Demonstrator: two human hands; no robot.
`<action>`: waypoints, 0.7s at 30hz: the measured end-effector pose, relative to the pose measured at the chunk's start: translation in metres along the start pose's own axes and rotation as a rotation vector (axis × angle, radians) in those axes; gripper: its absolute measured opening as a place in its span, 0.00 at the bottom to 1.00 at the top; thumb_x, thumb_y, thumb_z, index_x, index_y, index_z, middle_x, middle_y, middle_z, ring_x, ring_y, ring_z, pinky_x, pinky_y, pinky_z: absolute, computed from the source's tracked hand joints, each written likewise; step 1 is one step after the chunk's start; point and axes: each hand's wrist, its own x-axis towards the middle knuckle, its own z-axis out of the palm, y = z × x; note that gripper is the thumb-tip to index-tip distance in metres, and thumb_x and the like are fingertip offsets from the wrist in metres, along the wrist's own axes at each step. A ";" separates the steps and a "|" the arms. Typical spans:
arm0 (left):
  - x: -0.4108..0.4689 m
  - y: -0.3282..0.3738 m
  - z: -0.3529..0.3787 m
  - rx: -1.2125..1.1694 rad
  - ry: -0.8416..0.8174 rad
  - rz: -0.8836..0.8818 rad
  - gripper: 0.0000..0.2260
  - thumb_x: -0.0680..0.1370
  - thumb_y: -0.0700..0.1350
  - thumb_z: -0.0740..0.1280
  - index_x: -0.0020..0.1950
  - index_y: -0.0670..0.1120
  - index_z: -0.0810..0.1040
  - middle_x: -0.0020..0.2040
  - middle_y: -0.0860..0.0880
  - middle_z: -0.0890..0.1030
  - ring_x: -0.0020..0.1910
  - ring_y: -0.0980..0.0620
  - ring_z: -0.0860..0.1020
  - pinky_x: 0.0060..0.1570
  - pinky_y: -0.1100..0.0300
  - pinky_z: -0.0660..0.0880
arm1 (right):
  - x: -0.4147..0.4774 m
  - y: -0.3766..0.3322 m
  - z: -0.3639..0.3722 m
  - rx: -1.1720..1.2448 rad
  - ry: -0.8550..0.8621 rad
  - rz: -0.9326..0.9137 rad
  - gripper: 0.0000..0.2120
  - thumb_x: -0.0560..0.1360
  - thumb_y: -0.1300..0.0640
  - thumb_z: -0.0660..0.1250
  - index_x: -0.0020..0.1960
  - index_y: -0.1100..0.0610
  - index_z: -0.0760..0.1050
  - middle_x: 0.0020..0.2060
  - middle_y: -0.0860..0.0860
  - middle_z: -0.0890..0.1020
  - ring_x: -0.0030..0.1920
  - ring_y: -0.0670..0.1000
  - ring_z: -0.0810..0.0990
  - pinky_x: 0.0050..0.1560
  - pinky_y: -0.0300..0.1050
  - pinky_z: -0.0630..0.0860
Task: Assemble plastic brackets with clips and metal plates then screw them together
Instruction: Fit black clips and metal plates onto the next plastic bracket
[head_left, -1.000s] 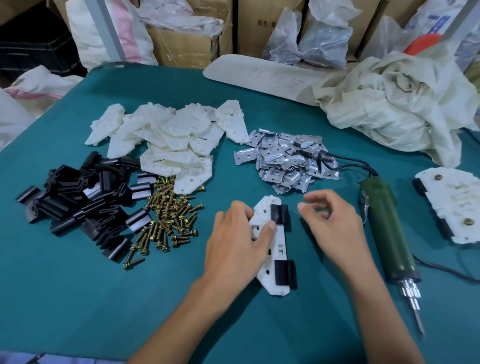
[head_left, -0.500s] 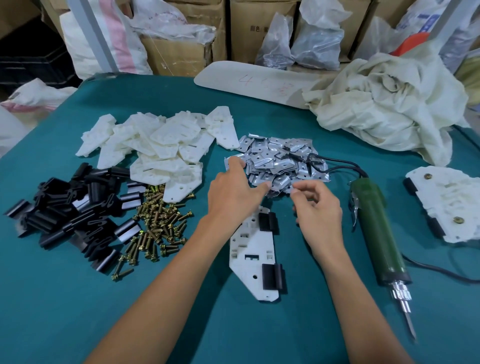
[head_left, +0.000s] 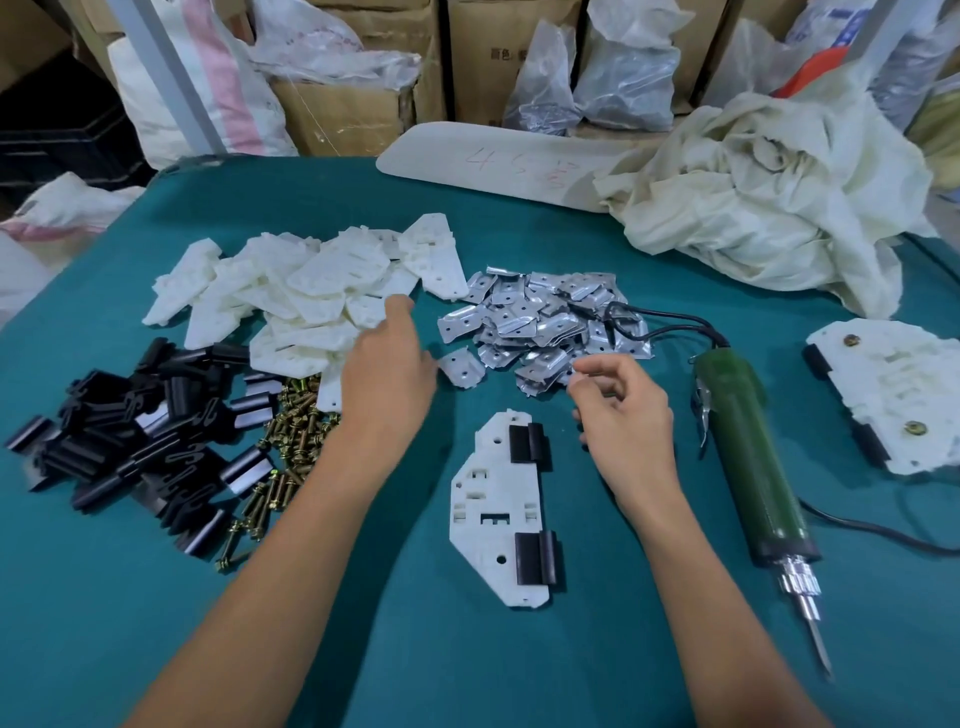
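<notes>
A white plastic bracket (head_left: 488, 509) with two black clips (head_left: 535, 558) on its right edge lies flat in front of me. My left hand (head_left: 387, 364) reaches over the edge of the white bracket pile (head_left: 311, 291) with its fingers stretched out. A single metal plate (head_left: 461, 367) lies right by its thumb. My right hand (head_left: 618, 400) has its fingers curled and pinches a plate at the near edge of the metal plate pile (head_left: 540, 317). Whether my left thumb holds the single plate is unclear.
Black clips (head_left: 130, 441) and brass screws (head_left: 285, 441) lie heaped at the left. A green electric screwdriver (head_left: 748, 462) lies at the right, its cable running to the plates. A finished bracket (head_left: 893, 400) sits far right, crumpled cloth (head_left: 769, 197) behind.
My left hand left the bracket, went to the metal plates, then swung left toward the white brackets; one plate now lies apart from the pile. My right hand stays at the pile's edge.
</notes>
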 end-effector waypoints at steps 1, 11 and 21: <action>0.002 -0.006 -0.003 -0.006 0.007 -0.018 0.18 0.79 0.39 0.65 0.67 0.45 0.65 0.43 0.48 0.82 0.42 0.45 0.78 0.37 0.52 0.71 | 0.000 -0.001 0.000 0.001 -0.004 0.000 0.08 0.77 0.52 0.69 0.47 0.37 0.78 0.39 0.39 0.83 0.40 0.51 0.83 0.45 0.60 0.83; -0.013 0.001 0.003 0.107 -0.145 -0.024 0.26 0.76 0.54 0.71 0.66 0.45 0.64 0.55 0.44 0.77 0.48 0.40 0.78 0.41 0.51 0.72 | -0.002 -0.003 -0.003 0.011 -0.016 0.007 0.06 0.77 0.52 0.69 0.48 0.39 0.79 0.40 0.41 0.83 0.42 0.53 0.83 0.46 0.60 0.82; -0.030 -0.010 -0.035 -0.420 -0.457 0.107 0.35 0.67 0.51 0.75 0.68 0.65 0.62 0.52 0.64 0.77 0.29 0.58 0.70 0.31 0.64 0.71 | -0.008 -0.008 -0.007 -0.106 -0.207 0.152 0.07 0.79 0.55 0.66 0.43 0.52 0.81 0.28 0.51 0.83 0.22 0.48 0.75 0.23 0.40 0.74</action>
